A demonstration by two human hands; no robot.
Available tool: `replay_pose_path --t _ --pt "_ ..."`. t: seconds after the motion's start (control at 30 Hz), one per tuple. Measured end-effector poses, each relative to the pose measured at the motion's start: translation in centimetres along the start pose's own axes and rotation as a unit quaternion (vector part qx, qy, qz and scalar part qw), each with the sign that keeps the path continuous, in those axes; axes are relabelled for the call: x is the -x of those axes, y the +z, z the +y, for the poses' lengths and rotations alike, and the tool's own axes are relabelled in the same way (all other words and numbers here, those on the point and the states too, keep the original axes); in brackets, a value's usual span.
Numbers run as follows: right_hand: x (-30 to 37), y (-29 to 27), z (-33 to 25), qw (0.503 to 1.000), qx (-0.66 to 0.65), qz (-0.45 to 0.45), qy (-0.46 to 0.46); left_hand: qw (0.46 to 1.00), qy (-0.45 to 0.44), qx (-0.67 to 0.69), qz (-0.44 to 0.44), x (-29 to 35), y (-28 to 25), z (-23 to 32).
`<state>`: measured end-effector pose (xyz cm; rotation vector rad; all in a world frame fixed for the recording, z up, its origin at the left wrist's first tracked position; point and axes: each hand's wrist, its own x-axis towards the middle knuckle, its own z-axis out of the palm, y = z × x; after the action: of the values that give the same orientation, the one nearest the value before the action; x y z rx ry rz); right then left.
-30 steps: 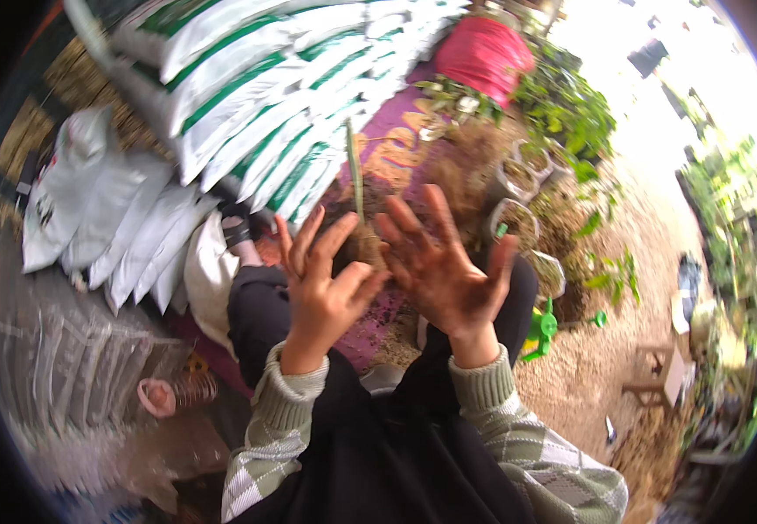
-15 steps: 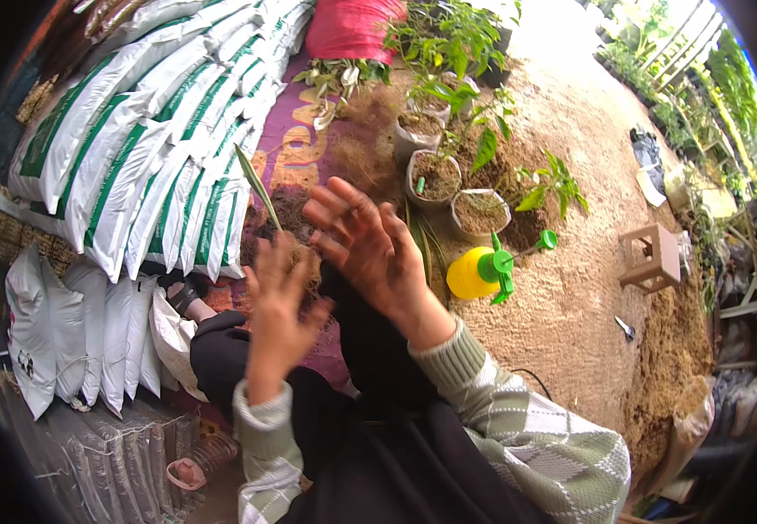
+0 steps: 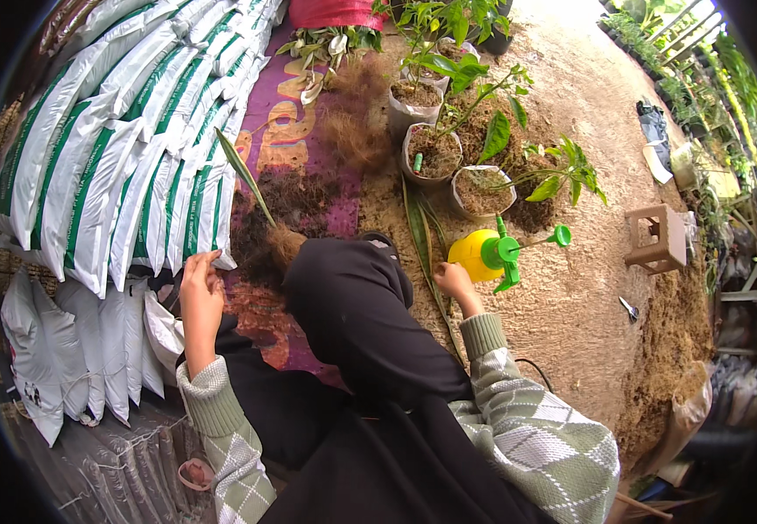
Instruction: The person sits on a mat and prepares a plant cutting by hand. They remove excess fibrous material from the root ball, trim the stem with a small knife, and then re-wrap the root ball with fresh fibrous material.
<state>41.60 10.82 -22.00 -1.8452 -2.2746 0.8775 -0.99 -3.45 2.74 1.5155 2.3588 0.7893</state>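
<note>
My left hand (image 3: 201, 297) is raised beside the lower corner of the white and green sacks, fingers bent together, with nothing visible in them. My right hand (image 3: 457, 284) reaches down beside a yellow spray bottle (image 3: 474, 255) with a green pump head. Its fingers are curled near long striped leaves (image 3: 420, 229) on the ground; whether they hold one is hidden. Beyond my bent knee, a single long green leaf (image 3: 245, 175) stands up from a brownish root clump (image 3: 284, 246). Dark soil (image 3: 286, 201) is heaped around it on a purple mat (image 3: 343, 196).
Stacked white and green sacks (image 3: 90, 157) and plain white bags (image 3: 72, 349) line the left. Potted plants in white bags (image 3: 481, 192) stand ahead. A brown stool (image 3: 655, 237), scissors (image 3: 628, 309) and a fibre pile (image 3: 667, 375) lie at the right.
My hands were together over the root clump with fingers spread. They have parted: the left moved left toward the sacks, the right moved right and down beside the spray bottle.
</note>
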Motion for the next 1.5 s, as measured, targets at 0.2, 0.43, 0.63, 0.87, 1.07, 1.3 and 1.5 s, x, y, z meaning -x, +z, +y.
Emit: replay_pose_path --t 0.2,0.43,0.63,0.87,1.07,1.3,1.5 --pt "-2.1 1.6 -1.3 0.997 -0.069 0.015 0.015 0.992 -0.059 -0.084 -0.079 -1.7 0.3 0.3" --pt "-16.3 -2.1 -8.5 0.980 0.007 0.196 0.023 0.990 -0.015 -0.138 0.012 -3.2 1.9 0.4" --pt "-20.0 -2.4 -9.7 0.966 0.185 0.171 0.063 0.988 -0.009 -0.153 -0.008 -3.3 2.7 0.3" --pt "-19.6 -3.0 -9.6 0.953 -0.037 0.260 0.152 0.996 -0.024 -0.082 0.017 -4.0 2.8 0.6" --pt "-12.9 -5.8 -19.4 0.892 -0.417 0.080 -0.153 0.985 0.104 -0.109 0.086 -5.2 2.7 2.9" --pt "-5.9 -17.1 -33.7 0.871 -0.228 -0.010 -0.435 0.921 0.215 -0.234 0.226 -7.7 3.9 8.5" --pt "0.2 -20.2 -37.9 0.828 -0.134 0.237 -0.489 0.972 0.070 -0.138 0.174 -11.4 1.7 8.1"
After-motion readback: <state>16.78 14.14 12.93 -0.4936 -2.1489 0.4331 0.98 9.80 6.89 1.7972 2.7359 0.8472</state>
